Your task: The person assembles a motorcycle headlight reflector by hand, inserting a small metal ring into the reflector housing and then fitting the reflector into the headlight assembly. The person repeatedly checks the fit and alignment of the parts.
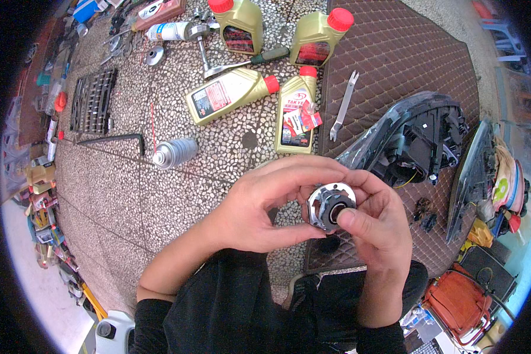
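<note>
A small round metal part (329, 206) with a silver ring and a dark centre sits between both of my hands, held over the floor. My left hand (271, 203) wraps around its left side, thumb under it and fingers curled over the top. My right hand (377, 221) pinches it from the right, with the thumb pressed on the dark centre. Just beyond my hands a black car headlamp housing (416, 141) lies on a brown quilted mat (395, 53).
Several gold oil bottles (230, 94) with red caps lie and stand on the pebbled floor. A silver spray can (176, 152), a flat pry tool (342, 106), a socket tray (93, 100), a second lamp housing (475, 177) and an orange bag (457, 301) surround me.
</note>
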Motion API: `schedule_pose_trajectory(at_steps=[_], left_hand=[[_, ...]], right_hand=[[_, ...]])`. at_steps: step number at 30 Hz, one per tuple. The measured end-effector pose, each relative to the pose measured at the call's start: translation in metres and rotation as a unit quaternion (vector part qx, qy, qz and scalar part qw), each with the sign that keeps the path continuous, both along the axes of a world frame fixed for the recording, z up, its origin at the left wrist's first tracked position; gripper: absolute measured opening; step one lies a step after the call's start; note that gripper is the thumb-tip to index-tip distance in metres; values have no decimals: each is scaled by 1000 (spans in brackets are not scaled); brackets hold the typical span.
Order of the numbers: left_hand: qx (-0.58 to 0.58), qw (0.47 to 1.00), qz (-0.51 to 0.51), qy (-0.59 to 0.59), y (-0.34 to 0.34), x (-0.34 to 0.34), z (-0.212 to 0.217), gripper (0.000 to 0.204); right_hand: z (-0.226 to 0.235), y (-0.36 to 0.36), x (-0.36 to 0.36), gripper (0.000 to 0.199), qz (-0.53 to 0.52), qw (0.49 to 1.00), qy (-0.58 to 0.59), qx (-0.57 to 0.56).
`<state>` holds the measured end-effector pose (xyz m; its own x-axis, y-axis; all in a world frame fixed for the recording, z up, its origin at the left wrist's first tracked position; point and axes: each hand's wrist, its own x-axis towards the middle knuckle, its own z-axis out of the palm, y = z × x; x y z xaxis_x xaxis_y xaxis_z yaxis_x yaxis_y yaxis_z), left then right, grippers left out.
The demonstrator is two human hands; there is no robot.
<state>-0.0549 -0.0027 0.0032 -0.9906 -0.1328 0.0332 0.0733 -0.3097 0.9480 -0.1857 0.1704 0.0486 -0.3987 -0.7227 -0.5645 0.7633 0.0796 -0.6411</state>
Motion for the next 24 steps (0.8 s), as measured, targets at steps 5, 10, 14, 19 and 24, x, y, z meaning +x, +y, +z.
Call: schedule_pose_trajectory(at_steps=[5, 10, 14, 19, 24], left_hand=[[-64, 997, -44, -16, -13, 1, 5, 64], [-135, 990, -31, 22, -18, -3, 5, 62], [-140, 989, -48, 23, -20, -4, 7, 62], [-142, 988, -57, 33, -21, -7, 9, 63], [-167, 983, -50, 48, -23, -8, 9, 63]], right_hand=[[8, -1, -13, 59, 93, 995, 19, 27], [12, -5, -17, 61, 115, 990, 52, 67], [12, -7, -19, 64, 134, 987, 65, 58], [14, -10, -23, 64, 149, 984, 77, 58], [15, -10, -23, 69, 153, 983, 69, 81]])
